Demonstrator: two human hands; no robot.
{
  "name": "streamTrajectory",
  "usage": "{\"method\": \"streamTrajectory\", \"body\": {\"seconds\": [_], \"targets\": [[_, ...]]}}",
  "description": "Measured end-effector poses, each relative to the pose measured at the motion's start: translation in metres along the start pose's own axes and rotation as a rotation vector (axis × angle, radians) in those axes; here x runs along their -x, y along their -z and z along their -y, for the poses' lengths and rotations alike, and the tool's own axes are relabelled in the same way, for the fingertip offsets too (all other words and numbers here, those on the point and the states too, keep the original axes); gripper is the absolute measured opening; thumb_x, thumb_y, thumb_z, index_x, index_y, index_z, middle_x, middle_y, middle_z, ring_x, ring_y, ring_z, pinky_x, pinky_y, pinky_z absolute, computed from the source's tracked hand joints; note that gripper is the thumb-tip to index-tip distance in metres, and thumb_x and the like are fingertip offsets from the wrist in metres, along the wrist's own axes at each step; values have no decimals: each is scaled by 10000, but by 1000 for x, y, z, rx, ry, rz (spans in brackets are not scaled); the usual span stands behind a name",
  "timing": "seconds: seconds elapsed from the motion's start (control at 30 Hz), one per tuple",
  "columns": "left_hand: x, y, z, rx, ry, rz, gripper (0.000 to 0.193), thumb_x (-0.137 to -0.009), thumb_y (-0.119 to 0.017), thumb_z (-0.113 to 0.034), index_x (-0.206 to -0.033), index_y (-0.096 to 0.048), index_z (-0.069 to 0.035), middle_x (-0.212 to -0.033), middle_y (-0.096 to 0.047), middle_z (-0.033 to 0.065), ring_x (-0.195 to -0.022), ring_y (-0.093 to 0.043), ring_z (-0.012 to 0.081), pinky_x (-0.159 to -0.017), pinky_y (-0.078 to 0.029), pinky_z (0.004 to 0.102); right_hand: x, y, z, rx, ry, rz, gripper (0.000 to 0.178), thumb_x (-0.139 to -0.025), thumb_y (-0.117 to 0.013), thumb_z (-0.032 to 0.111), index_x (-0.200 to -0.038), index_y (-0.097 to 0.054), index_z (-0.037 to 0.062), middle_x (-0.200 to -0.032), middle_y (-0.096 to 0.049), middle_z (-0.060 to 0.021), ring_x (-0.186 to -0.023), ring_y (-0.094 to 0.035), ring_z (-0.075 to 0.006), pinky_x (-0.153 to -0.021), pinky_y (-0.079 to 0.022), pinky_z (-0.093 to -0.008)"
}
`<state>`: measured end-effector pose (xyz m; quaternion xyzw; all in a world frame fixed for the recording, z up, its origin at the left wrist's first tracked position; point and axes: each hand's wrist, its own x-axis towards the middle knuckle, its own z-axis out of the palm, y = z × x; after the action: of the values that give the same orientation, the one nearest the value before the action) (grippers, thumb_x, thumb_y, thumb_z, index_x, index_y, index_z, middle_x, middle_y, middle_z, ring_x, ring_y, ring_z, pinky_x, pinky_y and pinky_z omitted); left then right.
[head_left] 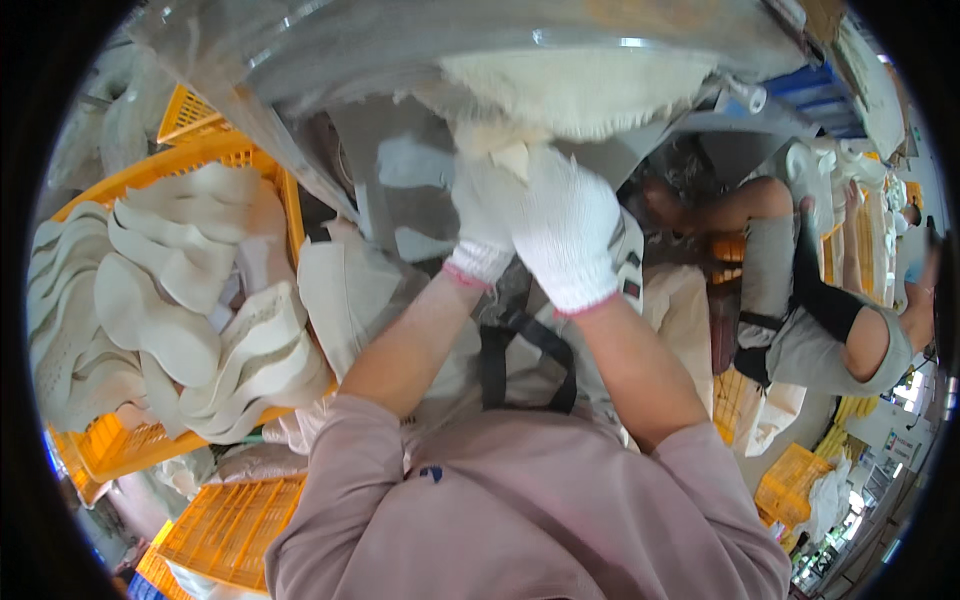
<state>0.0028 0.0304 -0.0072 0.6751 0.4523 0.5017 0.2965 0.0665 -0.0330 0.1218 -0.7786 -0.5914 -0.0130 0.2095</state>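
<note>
Up at the grey machine [400,60], my gloved left hand [482,225] and right hand [565,235] both clamp one cream shoe sole [580,90] against it; I judge buffing underway. Next: steady pressure, then turning it.

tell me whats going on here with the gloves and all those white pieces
A person in white knit gloves has both hands raised together: the left hand and the right hand grip a small cream-coloured piece held up against a fluffy buffing wheel on a grey machine. To the person's left, a yellow crate is piled with pale shoe soles. Another person sits off to the right among more yellow crates.
</note>
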Motion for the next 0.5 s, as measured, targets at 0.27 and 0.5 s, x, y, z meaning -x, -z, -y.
{"method": "streamTrajectory", "body": {"seconds": [0.27, 0.5], "targets": [[-39, -21, 36, 1520, 949, 446, 355, -1098, -504, -330, -1157, -700, -39, -1067, -753, 164, -961, -746, 312, -837, -630, 417, 46, 11, -26, -681, -100, 354, 801, -921, -846, 172, -1625, -486, 38, -1267, -734, -91, -1110, -682, -145, -936, -584, -318], [-36, -19, 19, 1501, 918, 277, 391, -1109, -486, -365, -1179, -692, -40, -1077, -754, 161, -964, -751, 308, -839, -635, 423, 17, 22, -14, -634, 121, 424, 382, -863, -843, 249, -1187, -733, 79, -1072, -765, -175, -968, -754, -350, -827, -605, -466]]}}
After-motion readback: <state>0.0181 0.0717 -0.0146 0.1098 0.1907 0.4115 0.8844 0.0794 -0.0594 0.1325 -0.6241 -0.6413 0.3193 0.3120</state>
